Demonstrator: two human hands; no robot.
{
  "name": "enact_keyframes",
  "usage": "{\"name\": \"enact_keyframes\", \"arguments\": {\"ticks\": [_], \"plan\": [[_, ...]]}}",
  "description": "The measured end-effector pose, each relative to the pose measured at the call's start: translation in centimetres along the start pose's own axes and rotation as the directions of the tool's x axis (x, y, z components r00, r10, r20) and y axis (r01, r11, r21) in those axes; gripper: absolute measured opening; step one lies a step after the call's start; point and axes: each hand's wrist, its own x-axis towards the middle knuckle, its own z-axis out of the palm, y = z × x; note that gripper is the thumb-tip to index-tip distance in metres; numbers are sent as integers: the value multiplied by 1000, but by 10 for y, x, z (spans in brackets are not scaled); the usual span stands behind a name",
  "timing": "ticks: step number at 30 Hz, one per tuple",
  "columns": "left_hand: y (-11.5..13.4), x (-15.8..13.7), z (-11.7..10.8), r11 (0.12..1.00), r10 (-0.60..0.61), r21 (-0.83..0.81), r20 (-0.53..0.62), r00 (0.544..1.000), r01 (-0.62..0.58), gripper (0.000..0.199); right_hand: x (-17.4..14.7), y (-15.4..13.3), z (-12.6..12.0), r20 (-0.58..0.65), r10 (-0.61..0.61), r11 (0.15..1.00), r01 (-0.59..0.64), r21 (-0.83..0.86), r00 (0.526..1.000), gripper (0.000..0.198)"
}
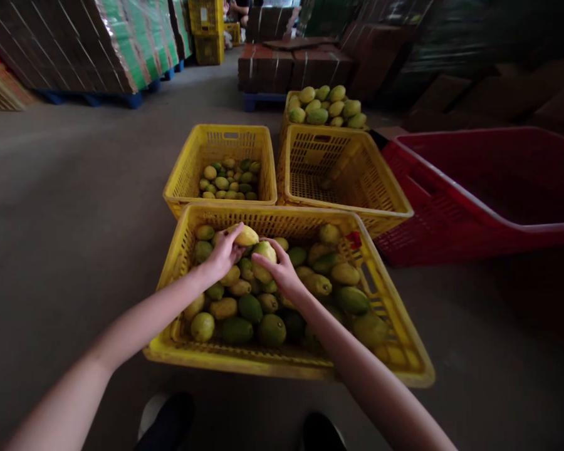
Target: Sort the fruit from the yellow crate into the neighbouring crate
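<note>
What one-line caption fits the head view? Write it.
Left hand and right hand each grip a yellow-green mango in the near yellow plastic crate.

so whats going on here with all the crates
A person is bent over the nearest yellow crate, which is full of green and yellow mangoes. The left hand grips a yellow mango and the right hand holds a pale green mango. Behind it sit a part-filled crate, an empty crate, a heaped crate and a red crate.
</note>
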Motion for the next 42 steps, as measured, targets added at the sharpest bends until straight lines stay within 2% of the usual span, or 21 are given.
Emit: {"name": "enact_keyframes", "arguments": {"ticks": [2,4,8,13,18,20,26,29,33,37,42], "plan": [[-7,0,-3,986,-21,166,-27,999,25,20,1,-2,-2,-48,-46,999,46,10,998,42],[-13,-3,-4,951,-72,302,2,997,68,21,4,-4,-7,-112,-48,998,53,44,993,40],[-18,-11,-1,907,-153,408,88,984,104,11,10,-9,-17,-180,-9,992,32,124,984,40],[-13,-13,3,943,-220,272,85,972,190,17,10,-13,-17,-152,-23,988,46,147,988,40],[-6,-4,1,949,-238,195,-64,969,246,25,10,-15,-16,-149,63,983,-35,183,987,41],[-3,-1,0,952,-256,155,-78,964,265,22,10,-15,-16,-136,107,977,-78,200,985,40],[3,-3,0,955,-275,110,-9,961,275,22,11,-14,-18,-112,144,970,-118,212,983,34],[6,-4,-1,968,-246,52,47,968,244,30,11,-16,-17,-120,155,967,-125,221,981,29],[7,-1,-2,959,-280,-14,87,956,283,38,11,-19,-15,-128,219,944,-177,280,967,19],[6,-2,0,952,-305,3,86,948,306,27,11,-22,-15,-114,314,904,-259,341,943,18],[7,-4,1,963,-266,-25,45,963,267,17,12,-22,-16,-111,329,894,-271,356,938,18]]}}
